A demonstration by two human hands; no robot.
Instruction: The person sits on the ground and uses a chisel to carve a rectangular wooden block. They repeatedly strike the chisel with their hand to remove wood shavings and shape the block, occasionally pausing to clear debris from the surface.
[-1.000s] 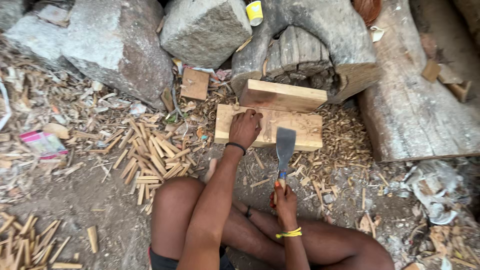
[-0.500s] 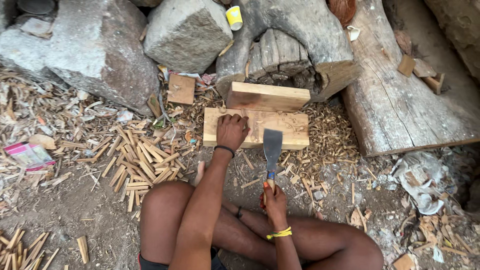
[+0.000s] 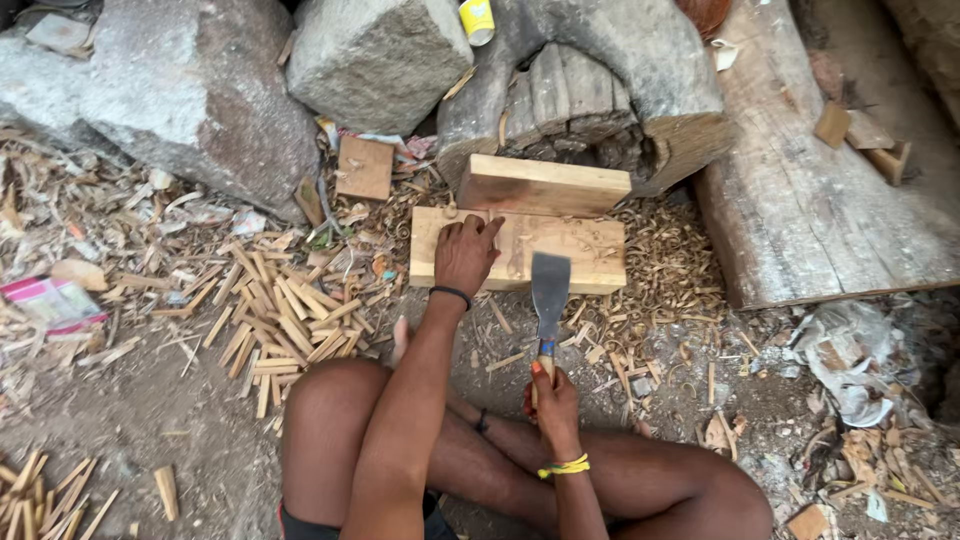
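I sit cross-legged on the ground. My left hand [image 3: 466, 254] rests on a flat pale wooden block [image 3: 585, 248] lying in front of me, fingers curled near its top left edge. My right hand [image 3: 553, 400] grips the handle of a broad-bladed cleaver [image 3: 550, 288], blade pointing up towards the block's front edge. A second, thicker wooden block [image 3: 540, 184] lies just behind the first. A yellow band circles my right wrist, a dark one my left.
A pile of split wooden sticks [image 3: 285, 315] lies to the left. Wood shavings [image 3: 672, 270] cover the ground on the right. Large grey rocks [image 3: 200, 90] stand behind, a hollowed log [image 3: 590, 90] beyond the blocks, a thick plank [image 3: 810, 180] at right.
The view has shifted slightly. My left hand stays on the flat block, and the cleaver stays upright in my right hand near the block's front edge.
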